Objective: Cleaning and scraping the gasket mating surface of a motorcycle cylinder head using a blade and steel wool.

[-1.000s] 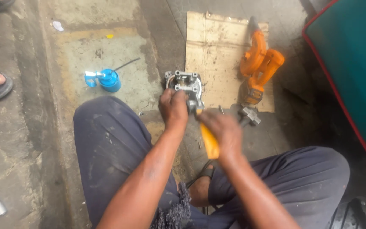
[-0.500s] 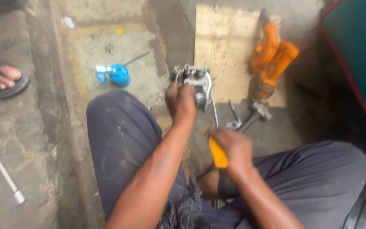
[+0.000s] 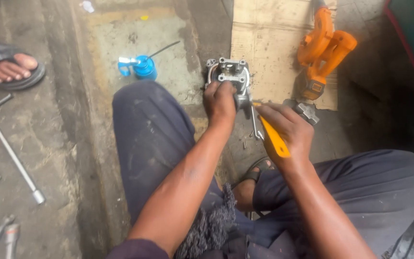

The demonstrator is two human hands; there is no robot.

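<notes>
A person sits on a concrete floor [image 3: 49, 144]. The left hand [image 3: 220, 101] closes its grip around a grey metal engine part [image 3: 228, 76] standing on the floor between the knees. The right hand [image 3: 286, 128] grips a yellow-handled screwdriver [image 3: 274, 139] tightly, tip at the part. The tip could slip toward the left-hand fingers. An orange power tool [image 3: 323, 52] lies on cardboard [image 3: 264, 43] nearby.
</notes>
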